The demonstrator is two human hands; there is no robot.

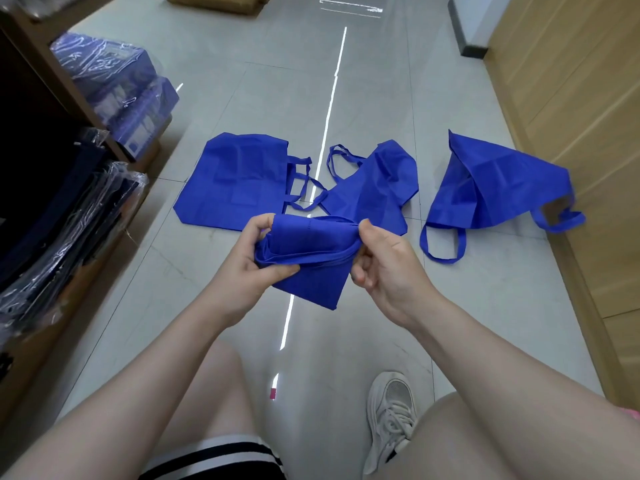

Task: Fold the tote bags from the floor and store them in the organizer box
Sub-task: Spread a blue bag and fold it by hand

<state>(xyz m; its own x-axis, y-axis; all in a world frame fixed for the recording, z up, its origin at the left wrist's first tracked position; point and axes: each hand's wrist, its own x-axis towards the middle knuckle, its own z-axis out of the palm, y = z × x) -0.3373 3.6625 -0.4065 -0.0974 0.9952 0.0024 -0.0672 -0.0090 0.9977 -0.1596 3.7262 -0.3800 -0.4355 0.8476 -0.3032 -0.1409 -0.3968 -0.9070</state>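
So I've got one blue tote bag [308,258] bunched up between both hands, held up off the floor. My left hand [254,261] grips its left end, thumb underneath and fingers curled over the top edge. My right hand [382,263] pinches the right end, thumb on top, fingers tucked in around the folded layers and a handle strap. A flap of the fabric hangs down at about 6 o'clock from my hands.

Past that, three more blue totes are lying on the grey tile floor [214,81]. The flat tote [235,181] sits at roughly 11 o'clock, pretty neatly spread, handles pointing right. The crumpled tote [377,185] is at about 1 o'clock, just beside the flat one, their handles overlapping. The third tote [491,185] is at 2 o'clock, apart from the others, half standing in a cone shape near the wooden wall panel [571,98].

Off at 9 to 10 o'clock is shelving [52,81] with plastic-wrapped packs [114,88]. At 12 o'clock, far back, a cardboard box [214,1]. My white sneaker [391,414] is down at 5 o'clock.
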